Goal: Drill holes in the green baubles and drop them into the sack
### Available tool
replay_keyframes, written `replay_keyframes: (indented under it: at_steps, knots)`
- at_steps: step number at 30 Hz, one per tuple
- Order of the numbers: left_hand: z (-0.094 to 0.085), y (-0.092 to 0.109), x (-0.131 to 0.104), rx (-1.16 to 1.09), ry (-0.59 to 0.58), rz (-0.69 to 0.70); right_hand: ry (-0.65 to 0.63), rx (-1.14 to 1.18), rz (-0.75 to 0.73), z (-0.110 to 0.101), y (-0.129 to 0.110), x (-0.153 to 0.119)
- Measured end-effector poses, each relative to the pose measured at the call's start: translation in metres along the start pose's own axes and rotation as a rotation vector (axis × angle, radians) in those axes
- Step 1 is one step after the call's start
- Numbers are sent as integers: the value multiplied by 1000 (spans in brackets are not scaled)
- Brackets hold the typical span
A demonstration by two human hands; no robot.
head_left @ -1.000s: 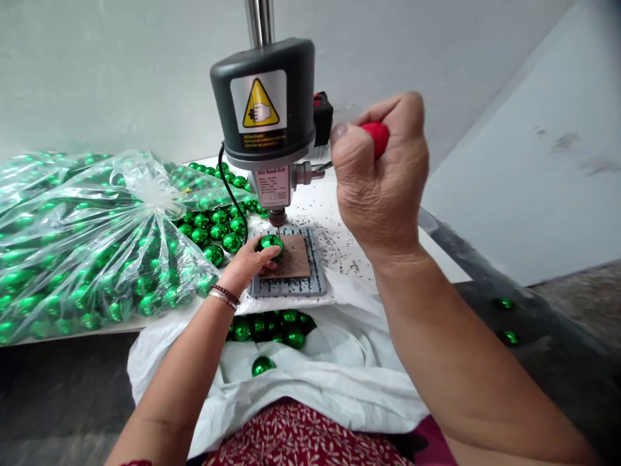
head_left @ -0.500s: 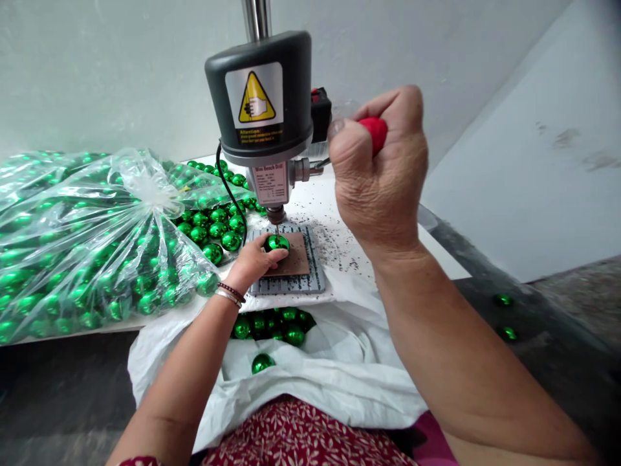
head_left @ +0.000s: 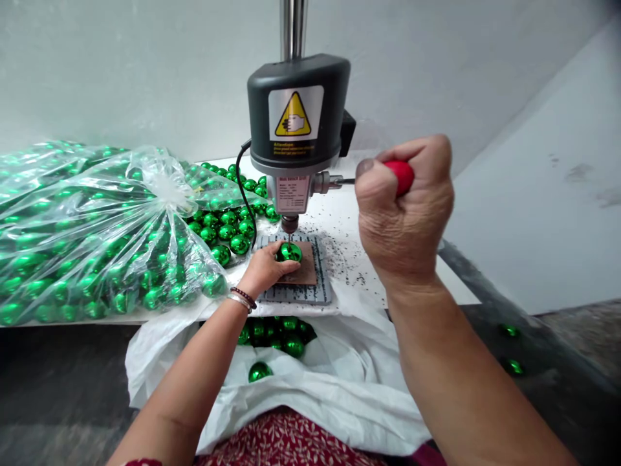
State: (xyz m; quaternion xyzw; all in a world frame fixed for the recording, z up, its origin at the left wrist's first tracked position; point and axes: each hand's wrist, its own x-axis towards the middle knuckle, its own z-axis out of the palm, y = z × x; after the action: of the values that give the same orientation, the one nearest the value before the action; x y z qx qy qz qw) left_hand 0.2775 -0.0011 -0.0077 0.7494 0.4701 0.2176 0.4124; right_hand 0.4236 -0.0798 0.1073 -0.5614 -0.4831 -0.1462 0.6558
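My left hand (head_left: 272, 266) grips a shiny green ball (head_left: 291, 253) between thumb and fingers. The ball rests on a brown board (head_left: 306, 268) lying on the grey drill base (head_left: 322, 294). Directly over it, the bit of a bench drill (head_left: 295, 123) reaches down to the ball's top; whether it has gone in I cannot tell. My right hand (head_left: 405, 207) is wrapped round the red knob (head_left: 402, 177) of the drill's feed lever (head_left: 345, 181).
A clear plastic bag (head_left: 165, 188) full of green balls lies left on the white table (head_left: 349, 239). More loose balls (head_left: 227, 232) sit behind it. Dark shavings are strewn right of the base. A white cloth (head_left: 339, 388) in front holds several balls. Two balls (head_left: 512, 367) lie low at right.
My right hand and the red knob sit lower against the drill body than before, with the lever nearer level. The whole view has shifted. My left hand still holds the ball under the bit.
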Motion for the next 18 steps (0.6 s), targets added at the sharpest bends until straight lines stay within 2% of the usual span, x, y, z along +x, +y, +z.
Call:
replay_keyframes:
  at_steps: [8,18]
  knots:
    - [2,-2,-1,-7,36,-8,3,-101,-59,-4,3,-13]
    - [5,-11,1,-44,45,30,80,-157,-93,0,17,-39]
